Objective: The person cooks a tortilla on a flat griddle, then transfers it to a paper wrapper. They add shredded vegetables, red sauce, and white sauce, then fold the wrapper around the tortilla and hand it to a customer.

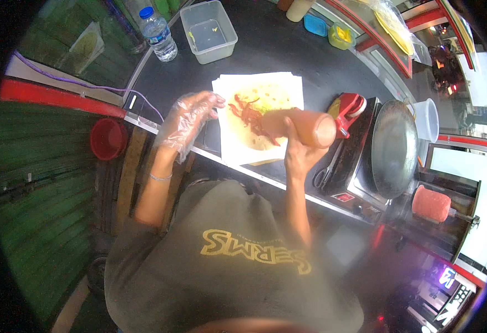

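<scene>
My right hand (303,156) grips an orange-brown sauce bottle (310,127), tilted with its base towards me and its other end over a round flatbread (243,133). The bottle is blurred and its tip cannot be made out. Reddish-brown strips of filling (249,116) and some shredded greens (264,107) lie on the flatbread. White paper sheets (235,156) lie under it on the dark counter. In a clear plastic glove, my left hand (193,116) is held at the paper's left edge with fingers bent, holding nothing.
A plastic tub (210,54) and a water bottle (159,37) stand at the back left. To the right are a red tape dispenser (347,110), scissors (324,175) and a large round metal pan (395,150) on a stove. Small containers (341,37) stand at the back right.
</scene>
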Motion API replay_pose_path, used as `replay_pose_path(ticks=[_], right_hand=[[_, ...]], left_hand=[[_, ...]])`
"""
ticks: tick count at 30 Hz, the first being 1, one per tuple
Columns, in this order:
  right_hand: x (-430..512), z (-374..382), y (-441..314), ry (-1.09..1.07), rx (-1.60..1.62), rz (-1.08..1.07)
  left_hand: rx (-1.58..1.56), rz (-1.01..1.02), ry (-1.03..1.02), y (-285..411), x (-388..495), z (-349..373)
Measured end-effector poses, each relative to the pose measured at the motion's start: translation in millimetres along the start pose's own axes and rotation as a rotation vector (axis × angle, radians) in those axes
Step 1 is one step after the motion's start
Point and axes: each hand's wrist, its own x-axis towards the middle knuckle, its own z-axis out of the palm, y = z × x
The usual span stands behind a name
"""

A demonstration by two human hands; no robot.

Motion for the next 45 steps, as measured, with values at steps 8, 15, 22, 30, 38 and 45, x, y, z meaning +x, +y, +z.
replay_pose_path(ticks=[8, 15, 22, 30, 38, 45], right_hand=[[35.5, -42.9, -83.2, -0.106, 0.322, -0.179], [-3.6, -41.2, -22.7, -0.093, 0.054, -0.014], [18.6, -10.2, 18.3, -0.152, 0.112, -0.020], [32.0, -62.9, -11.3, -0.393, 0.209, -0.537], [41.2, -114.2, -5.3, -0.052, -0.032, -0.494], [44.0, -107.4, 10.0, -0.088, -0.045, -0.409]], left_hand=[[-0.141, -0.338, -0.539, 3.2, -15.3, 73.3], [0.159, -0.175, -0.616, -24.6, -19.0, 79.6], [0.141, -0.360, -0.307, -15.4, -0.9, 52.8], [-0.978, -0.427, -0.342, 35.5, 42.3, 176.3], [0.347, 0.679, 0.003, 59.5, 219.1, 265.8], [0.104, 0.812, 0.141, 33.7, 274.2, 276.6]])
